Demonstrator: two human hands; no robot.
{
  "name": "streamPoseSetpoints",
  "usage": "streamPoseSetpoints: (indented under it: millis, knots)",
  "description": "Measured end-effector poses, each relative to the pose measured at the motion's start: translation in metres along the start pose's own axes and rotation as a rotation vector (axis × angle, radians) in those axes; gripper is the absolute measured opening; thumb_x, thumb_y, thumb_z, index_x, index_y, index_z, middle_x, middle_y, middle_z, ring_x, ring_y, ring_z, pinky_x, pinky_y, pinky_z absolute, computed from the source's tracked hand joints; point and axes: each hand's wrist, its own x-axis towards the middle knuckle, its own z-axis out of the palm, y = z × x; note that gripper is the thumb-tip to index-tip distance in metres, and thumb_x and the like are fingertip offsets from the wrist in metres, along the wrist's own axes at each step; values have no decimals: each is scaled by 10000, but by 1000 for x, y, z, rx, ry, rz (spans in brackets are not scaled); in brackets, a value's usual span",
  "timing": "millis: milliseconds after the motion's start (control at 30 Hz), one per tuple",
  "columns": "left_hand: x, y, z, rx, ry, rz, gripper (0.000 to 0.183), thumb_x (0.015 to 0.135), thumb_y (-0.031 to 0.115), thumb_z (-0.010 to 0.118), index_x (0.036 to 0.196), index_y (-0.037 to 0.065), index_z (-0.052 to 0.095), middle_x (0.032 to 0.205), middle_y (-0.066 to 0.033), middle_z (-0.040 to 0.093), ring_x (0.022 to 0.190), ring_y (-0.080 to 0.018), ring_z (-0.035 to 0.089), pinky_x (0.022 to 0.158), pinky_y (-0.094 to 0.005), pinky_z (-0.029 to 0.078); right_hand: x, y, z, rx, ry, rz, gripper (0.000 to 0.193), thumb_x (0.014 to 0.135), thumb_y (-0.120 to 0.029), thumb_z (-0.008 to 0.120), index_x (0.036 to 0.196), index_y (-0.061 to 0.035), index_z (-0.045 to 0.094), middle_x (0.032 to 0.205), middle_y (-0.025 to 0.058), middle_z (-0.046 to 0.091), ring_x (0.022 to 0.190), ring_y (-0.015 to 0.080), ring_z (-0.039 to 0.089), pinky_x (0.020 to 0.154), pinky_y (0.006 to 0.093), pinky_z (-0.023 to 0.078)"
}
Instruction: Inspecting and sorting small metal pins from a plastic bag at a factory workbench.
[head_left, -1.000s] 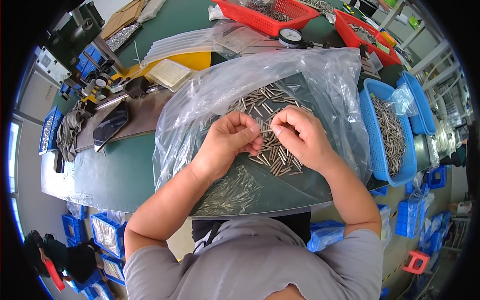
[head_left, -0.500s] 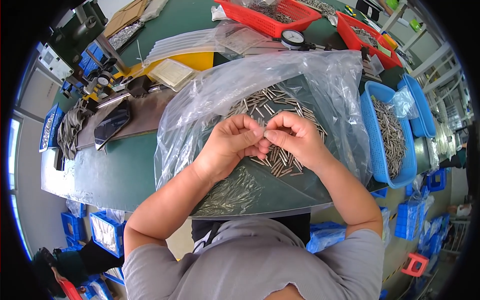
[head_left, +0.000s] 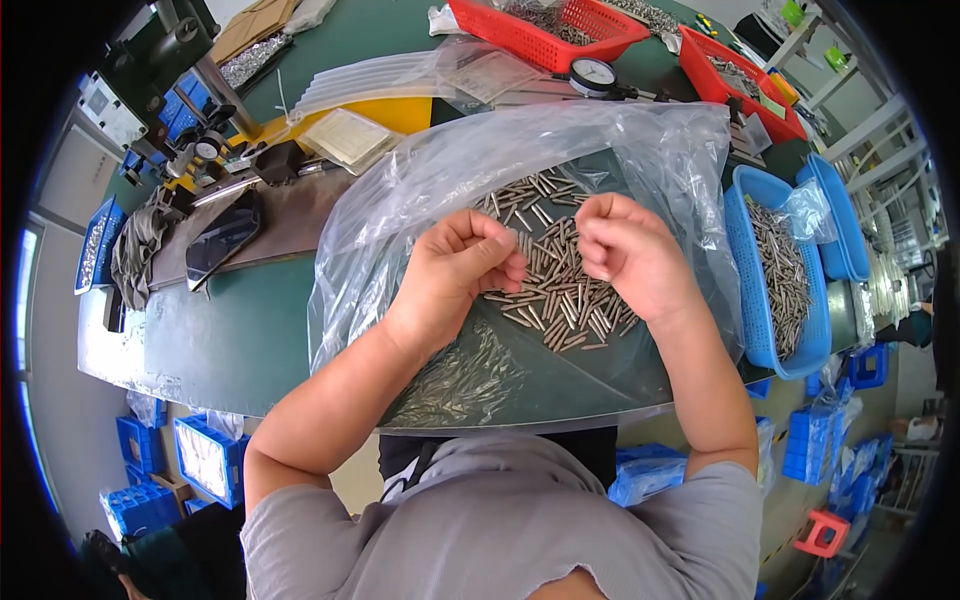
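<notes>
A heap of short metal pins [head_left: 560, 290] lies on a clear plastic bag [head_left: 400, 200] spread over the green table [head_left: 230, 340]. My left hand [head_left: 455, 275] hovers on the heap's left side with its fingers curled, the tips touching pins. My right hand [head_left: 630, 255] is a loose fist above the heap's right side; what its fingers enclose is hidden. A second, finer pile of metal pieces [head_left: 460, 380] sits under the plastic near the table's front edge, below my left wrist.
A blue basket [head_left: 745, 190] holding more pins stands right of the bag, with another blue basket [head_left: 835, 220] beyond it. Red baskets [head_left: 600, 15] and a dial gauge [head_left: 595, 72] are at the back. A dark plate [head_left: 225, 240] and a machine [head_left: 170, 50] are at left. Blue crates [head_left: 205, 455] sit on the floor.
My hands were pressed together over the pins, fingertips meeting. They have now drawn apart, the left dropping to the heap and the right lifting to the right.
</notes>
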Motion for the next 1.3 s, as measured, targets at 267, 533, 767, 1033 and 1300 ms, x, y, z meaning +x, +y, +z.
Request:
streamPoseSetpoints:
  millis: [267, 533, 767, 1033, 1300]
  knots:
    - [-1, 2, 2, -10, 4, 1, 115, 895, 115, 578, 917, 10, 538, 803, -89, 629, 700, -154, 610, 664, -274, 517, -5, 24, 14, -1612, 249, -481, 139, 710, -168, 699, 833, -112, 665, 730, 53, 592, 674, 271, 599, 588, 387, 479]
    - [-2, 2, 0, 18, -12, -12, 117, 898, 111, 573, 933, 8, 528, 804, -89, 626, 702, -150, 608, 663, -272, 515, -3, 23, 16, -1408, 246, -495, 94, 762, -131, 660, 814, -63, 621, 773, 71, 620, 674, 268, 608, 588, 360, 473]
    - [-3, 1, 3, -14, -73, -77, 112, 903, 111, 572, 941, 19, 519, 802, -86, 617, 703, -151, 605, 654, -270, 509, -12, 7, 23, -945, 111, -328, 98, 872, -95, 595, 877, 2, 581, 782, 11, 550, 750, 81, 504, 671, 239, 417]
    - [-3, 0, 4, -29, -104, -95, 101, 899, 103, 576, 930, 25, 519, 808, -82, 613, 711, -158, 608, 655, -272, 507, -11, 14, 22, -910, 71, -381, 114, 852, -118, 630, 836, -14, 587, 698, 22, 571, 623, 79, 502, 571, 244, 417]
    - [-4, -3, 2, -50, -181, -95, 88, 907, 112, 558, 926, 30, 533, 835, -87, 616, 762, -179, 626, 687, -297, 517, -4, 24, 23, -604, -36, -174, 138, 867, -135, 638, 843, -20, 565, 743, 7, 597, 686, 57, 543, 618, 215, 446]
